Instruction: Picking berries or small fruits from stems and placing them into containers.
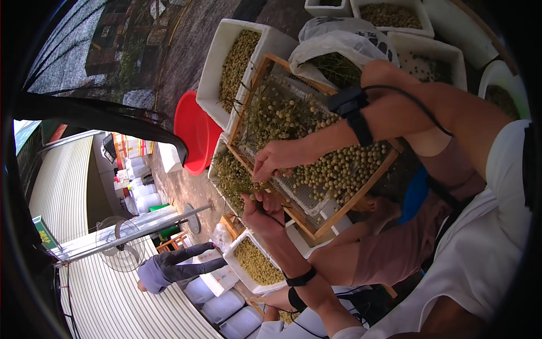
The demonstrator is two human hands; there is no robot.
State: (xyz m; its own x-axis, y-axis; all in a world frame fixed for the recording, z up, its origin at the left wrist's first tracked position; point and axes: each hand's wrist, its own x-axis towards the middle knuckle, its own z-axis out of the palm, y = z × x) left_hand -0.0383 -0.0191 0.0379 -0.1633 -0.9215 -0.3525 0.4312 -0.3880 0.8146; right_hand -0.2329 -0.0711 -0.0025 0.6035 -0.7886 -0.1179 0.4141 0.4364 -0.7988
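My right hand (277,160) is over the left edge of a wood-framed mesh tray (349,206), its fingertips pinched close together; what lies between them is unclear. Just below it, my left hand (263,214) is closed around a thin dark stem, with a small round fruit at its fingertips. Many loose greenish-tan fruits (338,173) lie on the mesh, and twiggy sprigs with fruits (275,114) cover its upper part. More sprigs (233,173) fill a white foam box beside the tray, behind both hands.
White foam boxes (271,40) of fruits stand around the tray. A red plastic basin (197,135) is at left, a white sack (338,38) of greenery above. A co-worker's banded forearm (281,298) shows below; a person (169,269) stands farther off near a fan (120,244).
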